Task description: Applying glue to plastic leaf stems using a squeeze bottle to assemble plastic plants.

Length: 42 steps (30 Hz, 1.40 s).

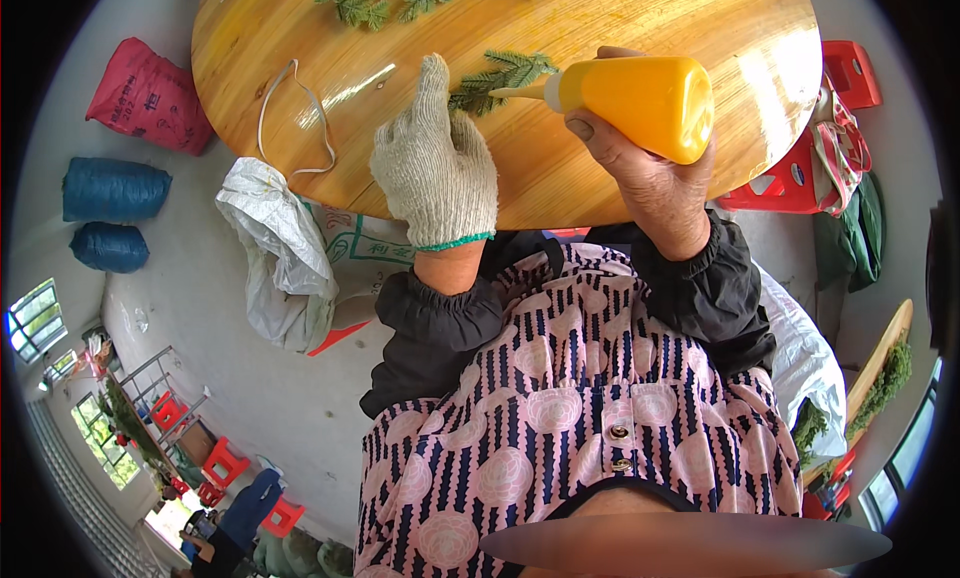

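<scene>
My right hand, bare, is wrapped around an orange squeeze bottle, holding it on its side above the near edge of the round wooden desk. The bottle's pale nozzle points left and meets a small green fir sprig that lies on the desk top.

My left hand wears a knitted off-white work glove with a green cuff. Its fingers are curled in loosely, with 1 finger stretched up toward the sprig; I cannot tell whether it touches the sprig or pins it down. It holds nothing that I can see.

At the far edge of the desk lie more green sprigs, well apart from the bottle. A loop of pale strap lies on the desk to the left of the gloved hand.

On the floor to the left I see a white woven sack, a red bag and 2 blue bundles. A red plastic stool stands by the desk on the right.
</scene>
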Each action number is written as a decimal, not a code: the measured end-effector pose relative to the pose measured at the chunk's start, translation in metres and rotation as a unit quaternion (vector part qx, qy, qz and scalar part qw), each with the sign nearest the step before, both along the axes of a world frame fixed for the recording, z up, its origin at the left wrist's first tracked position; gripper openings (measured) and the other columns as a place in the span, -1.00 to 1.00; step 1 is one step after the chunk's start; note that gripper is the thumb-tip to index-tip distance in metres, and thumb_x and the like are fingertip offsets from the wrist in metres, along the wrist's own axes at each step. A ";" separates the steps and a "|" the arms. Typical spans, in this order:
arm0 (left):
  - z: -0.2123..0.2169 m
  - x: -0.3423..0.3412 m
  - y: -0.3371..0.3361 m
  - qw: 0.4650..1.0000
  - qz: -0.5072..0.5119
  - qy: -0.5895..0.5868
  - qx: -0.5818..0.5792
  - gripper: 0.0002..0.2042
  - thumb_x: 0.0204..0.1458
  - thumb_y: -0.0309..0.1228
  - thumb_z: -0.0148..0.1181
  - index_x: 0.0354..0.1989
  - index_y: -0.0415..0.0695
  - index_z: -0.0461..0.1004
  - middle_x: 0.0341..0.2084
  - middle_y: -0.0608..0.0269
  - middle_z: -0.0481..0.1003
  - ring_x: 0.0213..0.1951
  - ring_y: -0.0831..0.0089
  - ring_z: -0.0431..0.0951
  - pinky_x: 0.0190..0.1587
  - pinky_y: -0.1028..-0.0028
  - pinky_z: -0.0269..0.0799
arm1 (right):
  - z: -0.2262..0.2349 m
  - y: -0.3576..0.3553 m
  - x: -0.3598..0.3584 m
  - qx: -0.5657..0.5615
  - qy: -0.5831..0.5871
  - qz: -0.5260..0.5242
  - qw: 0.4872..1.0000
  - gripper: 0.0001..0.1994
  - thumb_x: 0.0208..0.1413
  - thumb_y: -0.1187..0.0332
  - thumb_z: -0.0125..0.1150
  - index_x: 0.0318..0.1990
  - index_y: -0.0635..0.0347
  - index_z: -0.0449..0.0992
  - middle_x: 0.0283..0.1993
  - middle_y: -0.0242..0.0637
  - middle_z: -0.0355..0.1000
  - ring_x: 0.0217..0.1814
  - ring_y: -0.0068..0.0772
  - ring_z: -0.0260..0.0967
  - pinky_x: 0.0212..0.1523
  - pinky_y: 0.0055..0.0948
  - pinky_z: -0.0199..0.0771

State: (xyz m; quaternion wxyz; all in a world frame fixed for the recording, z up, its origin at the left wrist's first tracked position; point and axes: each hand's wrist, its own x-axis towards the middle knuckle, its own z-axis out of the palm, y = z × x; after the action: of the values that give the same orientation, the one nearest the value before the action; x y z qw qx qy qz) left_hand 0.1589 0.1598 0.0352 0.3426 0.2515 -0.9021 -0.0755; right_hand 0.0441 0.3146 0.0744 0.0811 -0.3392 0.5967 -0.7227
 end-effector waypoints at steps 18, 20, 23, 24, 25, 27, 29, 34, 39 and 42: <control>0.005 0.001 0.004 0.999 0.011 -0.023 0.027 -0.44 0.01 -0.62 0.25 0.28 -0.18 0.46 -0.22 -0.05 0.64 -0.27 0.03 0.60 -0.03 0.14 0.48 | -0.004 0.016 -0.019 -0.050 -0.051 0.002 0.997 -0.64 0.09 0.50 0.49 0.07 0.25 0.60 0.08 -0.20 0.59 0.05 -0.33 0.58 0.17 -0.35 0.56; 0.006 0.002 0.003 0.999 0.008 -0.024 0.030 -0.45 0.01 -0.62 0.24 0.27 -0.19 0.47 -0.20 -0.06 0.64 -0.25 0.02 0.61 -0.03 0.14 0.47 | -0.003 0.013 -0.020 0.004 -0.046 -0.011 0.999 -0.65 0.10 0.49 0.49 0.06 0.24 0.60 0.02 -0.23 0.61 0.03 -0.37 0.57 0.14 -0.37 0.56; 0.007 0.000 0.002 1.000 0.009 0.001 0.002 -0.47 0.02 -0.62 0.23 0.26 -0.21 0.47 -0.14 -0.07 0.64 -0.21 0.00 0.62 -0.01 0.16 0.47 | -0.005 0.008 -0.021 -0.017 -0.089 0.002 0.996 -0.65 0.11 0.47 0.50 0.05 0.24 0.60 -0.03 -0.27 0.61 0.00 -0.41 0.57 0.12 -0.39 0.55; 0.010 -0.002 0.003 0.999 0.013 0.027 -0.029 -0.47 0.02 -0.62 0.22 0.25 -0.22 0.48 -0.10 -0.07 0.63 -0.18 0.00 0.62 0.00 0.16 0.47 | -0.007 0.006 -0.022 -0.019 -0.088 0.001 0.996 -0.65 0.11 0.47 0.50 0.05 0.24 0.60 -0.03 -0.27 0.61 0.00 -0.41 0.57 0.12 -0.39 0.55; 0.015 -0.004 0.005 0.999 0.012 0.028 -0.030 -0.47 0.02 -0.62 0.22 0.25 -0.22 0.48 -0.10 -0.07 0.63 -0.18 0.00 0.62 0.00 0.16 0.47 | -0.009 0.005 -0.023 -0.033 -0.075 -0.016 0.997 -0.70 0.11 0.47 0.49 -0.02 0.28 0.60 -0.10 -0.28 0.63 -0.07 -0.44 0.59 0.03 -0.44 0.58; 0.033 -0.007 0.017 0.999 -0.007 0.035 0.002 -0.49 0.03 -0.62 0.22 0.24 -0.22 0.49 -0.07 -0.07 0.62 -0.11 -0.01 0.63 0.03 0.17 0.46 | -0.012 0.004 -0.023 -0.046 -0.065 -0.032 0.996 -0.75 0.12 0.46 0.48 -0.08 0.32 0.61 -0.17 -0.29 0.65 -0.14 -0.48 0.61 -0.07 -0.48 0.61; 0.026 -0.020 0.014 0.996 -0.053 0.068 0.011 -0.50 0.03 -0.62 0.22 0.23 -0.23 0.49 -0.11 -0.09 0.63 -0.12 -0.01 0.64 0.03 0.18 0.49 | -0.012 0.003 -0.022 -0.063 -0.070 -0.020 0.995 -0.75 0.12 0.47 0.48 -0.07 0.33 0.61 -0.15 -0.29 0.64 -0.14 -0.49 0.61 -0.07 -0.48 0.61; 0.002 -0.039 0.002 0.995 -0.038 0.023 0.093 -0.47 0.03 -0.57 0.24 0.27 -0.21 0.45 -0.14 -0.13 0.63 -0.13 -0.04 0.65 0.00 0.16 0.53 | -0.004 0.015 -0.021 -0.025 -0.072 -0.019 0.997 -0.64 0.10 0.50 0.49 0.06 0.26 0.59 0.00 -0.26 0.60 0.01 -0.38 0.57 0.16 -0.37 0.55; -0.003 -0.041 0.011 0.998 -0.008 -0.012 0.053 -0.40 0.00 -0.48 0.29 0.31 -0.15 0.42 -0.32 -0.05 0.62 -0.26 -0.02 0.59 -0.12 0.05 0.48 | 0.003 0.022 -0.024 -0.021 -0.007 -0.012 1.000 -0.58 0.08 0.51 0.49 0.11 0.31 0.56 0.06 -0.21 0.58 0.03 -0.38 0.58 0.16 -0.38 0.57; -0.002 -0.042 0.012 0.999 -0.020 -0.001 0.042 -0.41 0.01 -0.47 0.28 0.31 -0.15 0.41 -0.32 -0.05 0.62 -0.26 -0.02 0.59 -0.11 0.05 0.48 | 0.004 0.016 -0.026 0.024 0.004 0.014 1.000 -0.56 0.07 0.50 0.51 0.12 0.32 0.54 0.06 -0.22 0.59 0.03 -0.41 0.59 0.11 -0.40 0.61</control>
State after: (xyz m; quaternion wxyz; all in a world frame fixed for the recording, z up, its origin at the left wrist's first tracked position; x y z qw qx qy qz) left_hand 0.1173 0.1723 0.0337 0.3297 0.2475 -0.9032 -0.1195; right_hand 0.0177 0.3310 0.0779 0.0973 -0.3479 0.6097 -0.7055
